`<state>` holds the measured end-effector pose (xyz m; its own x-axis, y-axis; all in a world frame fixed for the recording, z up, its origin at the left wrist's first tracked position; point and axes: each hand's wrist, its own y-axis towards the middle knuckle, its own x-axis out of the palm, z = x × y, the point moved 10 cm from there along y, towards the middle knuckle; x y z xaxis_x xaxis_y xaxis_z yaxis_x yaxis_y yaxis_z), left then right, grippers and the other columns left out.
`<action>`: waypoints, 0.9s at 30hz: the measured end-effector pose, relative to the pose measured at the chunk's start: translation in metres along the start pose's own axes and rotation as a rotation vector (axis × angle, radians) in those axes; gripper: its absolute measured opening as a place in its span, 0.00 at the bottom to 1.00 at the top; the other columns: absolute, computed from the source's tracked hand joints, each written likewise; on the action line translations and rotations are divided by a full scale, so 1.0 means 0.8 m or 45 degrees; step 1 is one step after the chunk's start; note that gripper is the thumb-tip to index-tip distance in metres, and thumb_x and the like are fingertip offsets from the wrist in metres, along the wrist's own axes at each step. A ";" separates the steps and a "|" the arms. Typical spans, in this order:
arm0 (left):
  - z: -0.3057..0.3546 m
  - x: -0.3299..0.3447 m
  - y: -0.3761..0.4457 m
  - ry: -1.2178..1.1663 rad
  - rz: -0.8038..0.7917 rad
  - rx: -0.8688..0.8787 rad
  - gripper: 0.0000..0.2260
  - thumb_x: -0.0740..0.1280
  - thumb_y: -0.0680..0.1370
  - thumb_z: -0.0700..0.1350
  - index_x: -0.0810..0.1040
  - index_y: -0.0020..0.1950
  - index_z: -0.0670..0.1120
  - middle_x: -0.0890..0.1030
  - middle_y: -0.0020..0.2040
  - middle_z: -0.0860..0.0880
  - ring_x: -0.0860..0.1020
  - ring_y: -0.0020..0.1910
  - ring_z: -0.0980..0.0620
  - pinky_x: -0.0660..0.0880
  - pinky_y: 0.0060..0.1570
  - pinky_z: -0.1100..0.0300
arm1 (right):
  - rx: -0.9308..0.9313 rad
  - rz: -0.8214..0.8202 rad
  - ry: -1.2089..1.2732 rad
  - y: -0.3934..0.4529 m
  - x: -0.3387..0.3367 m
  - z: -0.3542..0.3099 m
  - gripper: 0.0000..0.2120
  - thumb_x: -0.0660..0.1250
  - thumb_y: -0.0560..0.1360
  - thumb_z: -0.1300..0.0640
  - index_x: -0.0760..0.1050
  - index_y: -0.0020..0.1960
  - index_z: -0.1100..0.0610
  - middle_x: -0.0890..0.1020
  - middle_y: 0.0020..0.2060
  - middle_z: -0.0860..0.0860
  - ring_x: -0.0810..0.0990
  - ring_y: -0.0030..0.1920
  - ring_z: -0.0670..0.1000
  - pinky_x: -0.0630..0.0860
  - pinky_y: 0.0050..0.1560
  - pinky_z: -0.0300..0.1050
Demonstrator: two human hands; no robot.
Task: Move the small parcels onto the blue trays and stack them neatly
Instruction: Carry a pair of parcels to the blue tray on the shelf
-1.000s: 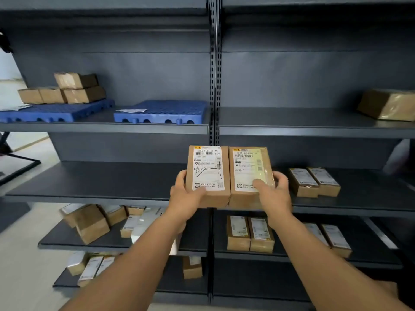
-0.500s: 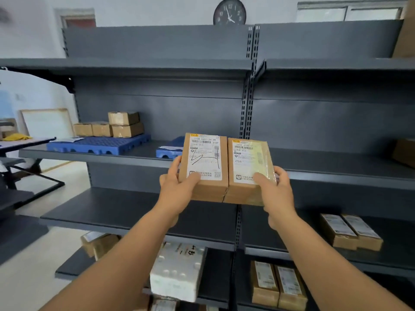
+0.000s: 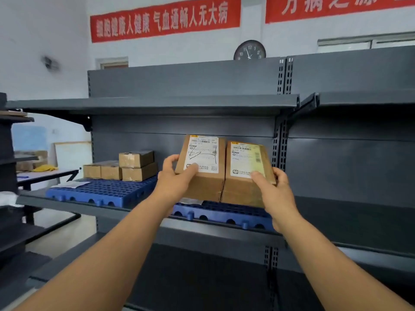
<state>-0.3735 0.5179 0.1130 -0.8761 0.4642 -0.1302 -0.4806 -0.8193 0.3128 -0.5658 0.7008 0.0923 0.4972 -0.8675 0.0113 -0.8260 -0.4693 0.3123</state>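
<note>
I hold two brown parcels side by side, tilted up with their white labels facing me. My left hand [image 3: 177,178] grips the left parcel [image 3: 203,176], thumb on its label. My right hand [image 3: 275,187] grips the right parcel [image 3: 243,176] the same way. Both parcels hover just above the right blue tray [image 3: 226,214] on the grey shelf. The left blue tray [image 3: 101,191] carries several small brown boxes [image 3: 125,166] stacked at its back, plus a white slip of paper [image 3: 70,184].
A grey metal shelf board [image 3: 157,104] overhangs the trays. The shelf bay to the right [image 3: 350,198] holds nothing in view. A dark rack [image 3: 11,176] stands at the left, with a table behind it. A clock [image 3: 249,50] hangs on the wall.
My view tilted upward and closed in on the shelf. Both hands raised the two parcels from the lower shelf level to just above the right blue tray.
</note>
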 end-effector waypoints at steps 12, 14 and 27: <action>-0.061 0.019 0.135 -0.045 -0.080 -0.125 0.28 0.65 0.78 0.51 0.57 0.75 0.60 0.70 0.65 0.51 0.71 0.64 0.43 0.69 0.65 0.43 | 0.203 0.033 -0.028 0.102 0.067 0.047 0.25 0.64 0.76 0.45 0.61 0.70 0.47 0.71 0.49 0.46 0.71 0.50 0.52 0.71 0.52 0.54; -0.079 0.024 0.157 0.021 -0.101 -0.125 0.23 0.62 0.79 0.48 0.61 0.73 0.59 0.72 0.66 0.49 0.72 0.64 0.41 0.70 0.63 0.45 | 0.196 0.084 -0.104 0.115 0.075 0.051 0.27 0.64 0.77 0.46 0.60 0.72 0.49 0.71 0.52 0.49 0.70 0.51 0.51 0.71 0.52 0.51; -0.095 0.045 0.237 0.633 -0.255 0.197 0.20 0.60 0.77 0.36 0.67 0.67 0.49 0.71 0.63 0.39 0.76 0.55 0.41 0.74 0.57 0.54 | 0.164 0.226 -0.781 0.153 0.104 0.062 0.33 0.65 0.75 0.54 0.54 0.76 0.50 0.74 0.65 0.55 0.75 0.62 0.56 0.70 0.51 0.43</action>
<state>-0.4991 0.3534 0.0963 -0.6988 0.3607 -0.6178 -0.6613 -0.6550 0.3656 -0.6385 0.5630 0.0846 0.1401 -0.8524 -0.5038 -0.9259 -0.2931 0.2384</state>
